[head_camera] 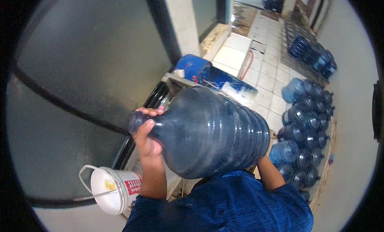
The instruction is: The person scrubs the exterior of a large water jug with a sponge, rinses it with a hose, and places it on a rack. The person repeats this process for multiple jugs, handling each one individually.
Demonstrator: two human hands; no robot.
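A large translucent blue plastic water jug (210, 133) lies sideways in front of my chest, its neck to the left and its ribbed base to the right. My left hand (149, 133) is wrapped around the neck, thumb towards me and fingers on the far side. Over at the base, my right hand (271, 143) holds the jug's end; most of its fingers are hidden behind the plastic. Beneath the jug, a basin or counter with a pale rim (174, 78) is largely covered.
A white plastic bucket (108, 191) with a handle stands at lower left, beside a dark glass panel (84, 70). Blue plastic drums (193, 68) lie beyond the jug. Several water jugs (307, 121) crowd the right wall. A red hose (249, 64) crosses the tiled floor (267, 71).
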